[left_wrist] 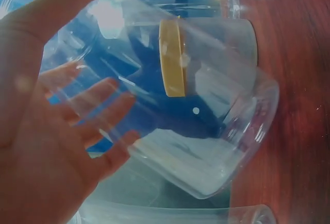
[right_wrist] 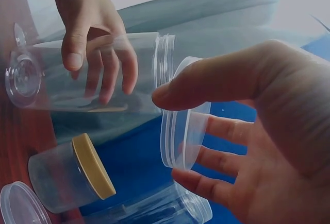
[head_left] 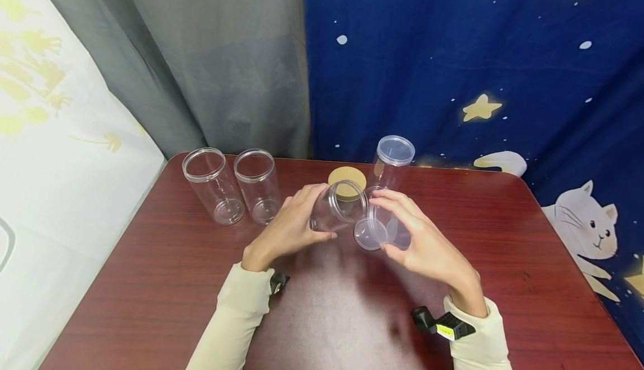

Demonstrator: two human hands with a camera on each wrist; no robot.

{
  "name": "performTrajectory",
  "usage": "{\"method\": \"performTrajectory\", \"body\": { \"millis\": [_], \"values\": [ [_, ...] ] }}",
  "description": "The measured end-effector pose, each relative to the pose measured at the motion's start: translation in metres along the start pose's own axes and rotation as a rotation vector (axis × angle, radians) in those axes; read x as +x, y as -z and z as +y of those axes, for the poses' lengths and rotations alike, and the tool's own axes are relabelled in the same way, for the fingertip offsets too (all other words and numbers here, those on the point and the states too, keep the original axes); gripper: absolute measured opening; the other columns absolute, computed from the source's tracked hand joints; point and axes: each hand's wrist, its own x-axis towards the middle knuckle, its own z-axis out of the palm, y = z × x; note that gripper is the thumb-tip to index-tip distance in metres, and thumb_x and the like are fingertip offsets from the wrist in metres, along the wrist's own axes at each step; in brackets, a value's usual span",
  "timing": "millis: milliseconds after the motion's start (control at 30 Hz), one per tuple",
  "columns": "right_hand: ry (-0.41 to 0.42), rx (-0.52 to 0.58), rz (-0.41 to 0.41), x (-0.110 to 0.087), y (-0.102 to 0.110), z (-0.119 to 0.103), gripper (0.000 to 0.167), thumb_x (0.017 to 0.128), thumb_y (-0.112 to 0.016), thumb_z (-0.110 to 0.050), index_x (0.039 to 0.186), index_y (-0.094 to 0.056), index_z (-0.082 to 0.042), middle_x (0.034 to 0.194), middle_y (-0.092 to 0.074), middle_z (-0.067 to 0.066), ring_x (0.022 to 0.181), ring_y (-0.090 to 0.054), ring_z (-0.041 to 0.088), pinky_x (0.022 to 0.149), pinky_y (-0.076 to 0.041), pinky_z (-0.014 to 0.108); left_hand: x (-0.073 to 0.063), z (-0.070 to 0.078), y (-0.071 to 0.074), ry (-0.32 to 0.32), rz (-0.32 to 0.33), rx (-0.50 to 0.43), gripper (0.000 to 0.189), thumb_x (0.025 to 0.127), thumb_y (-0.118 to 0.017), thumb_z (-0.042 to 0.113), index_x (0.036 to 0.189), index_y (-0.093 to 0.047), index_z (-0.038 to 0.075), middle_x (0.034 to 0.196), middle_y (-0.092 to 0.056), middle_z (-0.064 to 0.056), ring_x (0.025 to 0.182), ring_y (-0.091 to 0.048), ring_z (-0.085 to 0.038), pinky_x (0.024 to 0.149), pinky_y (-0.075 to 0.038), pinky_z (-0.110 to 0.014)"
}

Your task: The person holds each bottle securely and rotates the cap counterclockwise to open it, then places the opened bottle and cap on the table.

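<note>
My left hand grips a clear plastic jar, thumb on the near side and fingers curled round the far wall. The jar is tilted, its threaded mouth facing my right hand. That hand pinches a translucent screw lid by its rim, thumb on one side and fingers on the other. In the right wrist view the lid stands beside the jar's mouth, at an angle to it, the thumb tip overlapping the threads. Another translucent lid lies on the table beneath the hands.
Two tall uncapped jars stand at the back left. Behind my hands are a shorter jar with a mustard-yellow lid and a tall jar with a translucent lid. Curtains hang along the table's back edge.
</note>
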Motion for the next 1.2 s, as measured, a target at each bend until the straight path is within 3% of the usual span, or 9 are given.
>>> {"method": "performTrajectory", "body": {
  "millis": [133,300,567,667,867,1067,1200],
  "values": [
    [-0.013,-0.012,0.001,0.000,0.000,0.004,0.079,0.070,-0.079,0.002,0.141,-0.051,-0.018,0.150,-0.043,0.002,0.139,-0.040,0.020,0.110,-0.029,0.018,0.000,-0.002,-0.001,0.040,0.048,-0.007,0.093,0.069,-0.090,0.037,0.145,-0.042,0.015,0.137,-0.048,-0.010,0.128,-0.047,-0.024,0.102,-0.039,-0.050],
    [-0.057,-0.022,-0.006,0.000,0.002,0.007,0.080,0.070,-0.081,0.000,0.141,-0.051,-0.019,0.150,-0.043,0.001,0.138,-0.041,0.018,0.108,-0.036,0.022,0.000,-0.005,-0.003,0.112,0.099,-0.014,0.094,0.067,-0.092,0.038,0.145,-0.041,0.024,0.131,-0.043,-0.012,0.117,-0.049,-0.030,0.097,-0.039,-0.052],
    [-0.092,-0.006,0.008,-0.003,0.004,0.015,0.081,0.070,-0.080,0.005,0.142,-0.050,-0.018,0.150,-0.044,0.005,0.135,-0.044,0.021,0.099,-0.047,0.047,0.002,-0.008,-0.005,0.144,0.141,0.001,0.095,0.064,-0.093,0.039,0.144,-0.042,0.027,0.120,-0.039,-0.013,0.113,-0.038,-0.030,0.099,-0.032,-0.053],
    [-0.117,-0.014,0.011,-0.004,0.004,0.018,0.082,0.070,-0.080,0.005,0.143,-0.049,-0.019,0.150,-0.043,0.002,0.134,-0.044,0.021,0.101,-0.046,0.046,0.003,-0.010,-0.006,0.151,0.169,0.001,0.095,0.065,-0.093,0.037,0.144,-0.042,0.025,0.120,-0.039,-0.014,0.114,-0.036,-0.029,0.101,-0.033,-0.053],
    [-0.139,-0.034,0.020,-0.004,0.006,0.024,0.081,0.070,-0.082,0.003,0.142,-0.050,-0.017,0.149,-0.044,0.002,0.133,-0.045,0.021,0.106,-0.040,0.026,0.004,-0.012,-0.006,0.177,0.225,-0.006,0.098,0.067,-0.092,0.034,0.148,-0.038,0.022,0.121,-0.037,-0.014,0.116,-0.034,-0.031,0.104,-0.032,-0.052],
    [-0.151,-0.025,0.026,-0.005,0.008,0.030,0.081,0.070,-0.083,0.004,0.142,-0.049,-0.014,0.147,-0.046,0.007,0.129,-0.048,0.023,0.099,-0.047,0.045,0.006,-0.012,-0.007,0.220,0.272,-0.011,0.100,0.068,-0.092,0.032,0.149,-0.036,0.020,0.121,-0.037,-0.014,0.117,-0.037,-0.032,0.104,-0.034,-0.051],
    [-0.153,-0.018,0.037,-0.006,0.009,0.035,0.081,0.069,-0.084,0.005,0.141,-0.049,-0.010,0.146,-0.047,0.008,0.127,-0.049,0.023,0.096,-0.048,0.044,0.006,-0.014,-0.008,0.254,0.302,-0.005,0.100,0.069,-0.091,0.029,0.150,-0.034,0.016,0.125,-0.037,-0.017,0.119,-0.038,-0.034,0.105,-0.035,-0.051]
  ]
}}
